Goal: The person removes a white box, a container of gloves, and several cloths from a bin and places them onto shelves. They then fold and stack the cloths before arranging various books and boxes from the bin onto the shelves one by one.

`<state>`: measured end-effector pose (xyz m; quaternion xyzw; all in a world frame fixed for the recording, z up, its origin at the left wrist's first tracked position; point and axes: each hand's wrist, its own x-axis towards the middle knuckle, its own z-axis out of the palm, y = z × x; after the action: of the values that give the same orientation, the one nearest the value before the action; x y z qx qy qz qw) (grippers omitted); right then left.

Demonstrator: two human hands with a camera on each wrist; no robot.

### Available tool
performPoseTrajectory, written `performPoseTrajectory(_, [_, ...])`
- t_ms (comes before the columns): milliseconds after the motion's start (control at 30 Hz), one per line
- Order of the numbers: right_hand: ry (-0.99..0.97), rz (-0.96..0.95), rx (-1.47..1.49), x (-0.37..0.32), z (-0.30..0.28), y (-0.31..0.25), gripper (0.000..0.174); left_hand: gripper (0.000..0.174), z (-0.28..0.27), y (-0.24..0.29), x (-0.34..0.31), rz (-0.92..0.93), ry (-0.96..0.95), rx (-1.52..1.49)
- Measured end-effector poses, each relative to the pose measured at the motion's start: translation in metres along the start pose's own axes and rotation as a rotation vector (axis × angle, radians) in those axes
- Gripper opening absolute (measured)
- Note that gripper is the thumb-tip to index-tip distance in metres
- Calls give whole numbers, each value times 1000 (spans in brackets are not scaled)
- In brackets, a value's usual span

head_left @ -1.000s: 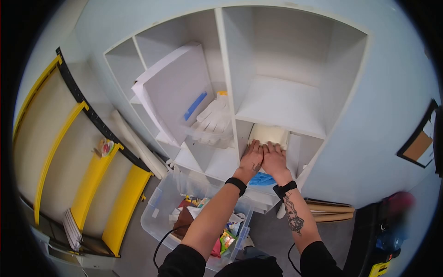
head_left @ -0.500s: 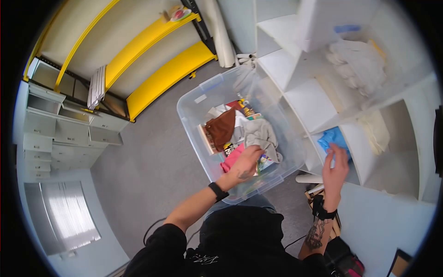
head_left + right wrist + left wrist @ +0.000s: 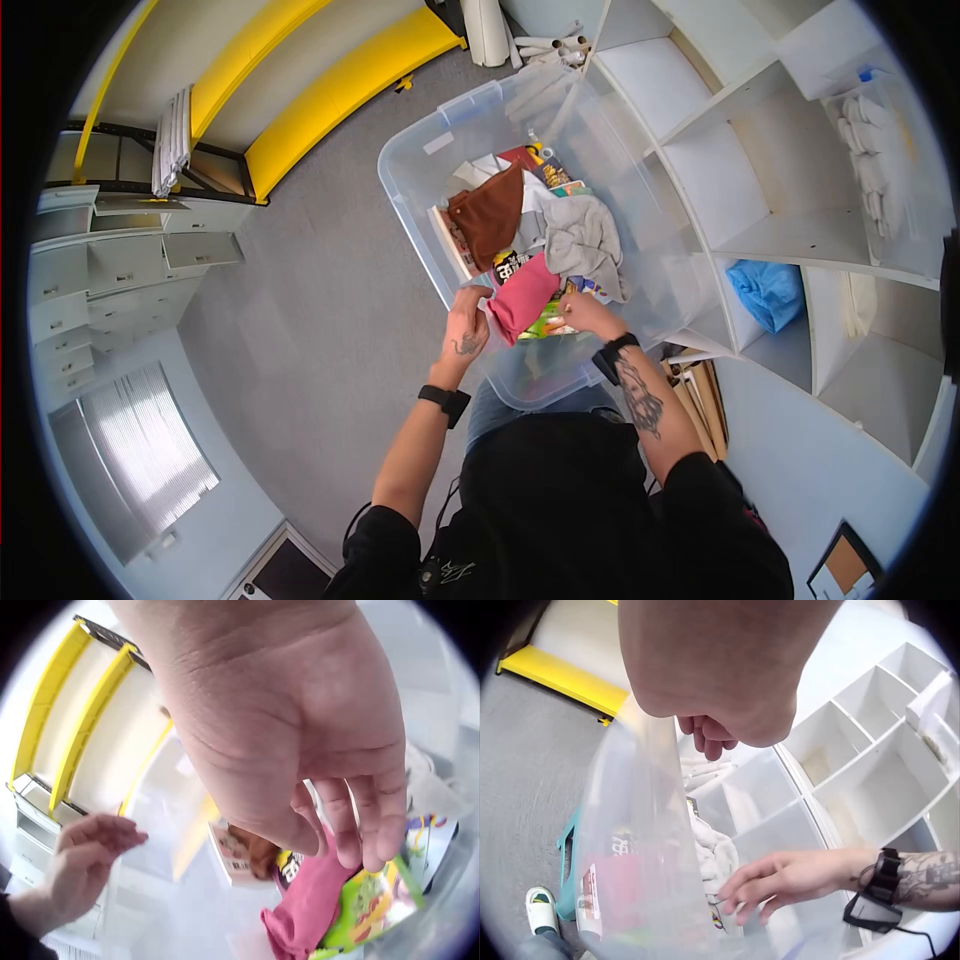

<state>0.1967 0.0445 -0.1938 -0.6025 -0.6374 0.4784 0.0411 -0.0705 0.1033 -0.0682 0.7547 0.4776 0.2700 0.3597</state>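
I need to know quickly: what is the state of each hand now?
Left hand: open, fingers loosely bent, holding nothing visible.
Right hand: open, fingers relaxed over the pink cloth, gripping nothing visible.

Cloths [image 3: 490, 218] in bin [image 3: 545, 385] beside shelving [image 3: 800, 235]

two hands [image 3: 465, 328] [image 3: 594, 314], one pink cloth [image 3: 525, 297] (one bin [image 3: 645, 235])

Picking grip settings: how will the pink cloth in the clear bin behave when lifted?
Likely floppy: the pink cloth bends and bunches at one end. Probably light, since it looks like soft fabric. Its matte surface suggests little slip.
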Motion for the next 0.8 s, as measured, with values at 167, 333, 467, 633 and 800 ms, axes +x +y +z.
performPoseTrajectory(167, [-407,236,174,36,51,-68,35,36,3,0,0,-122,107,-80])
performPoseTrajectory(333, [-270,167,50,76,131,-62,37,33,1,-6,1,-225,87,-155])
performPoseTrajectory(467, [-229,160,2,79,128,-60,34,33,-6,-7,1,-266,26,-194])
performPoseTrajectory(633, [-78,102,171,60,72,-55,23,31,2,-18,5,-201,-97,-60])
performPoseTrajectory(800, [-117,-55,548,9,-36,-85,12,45,25,-1,10,103,-306,99])
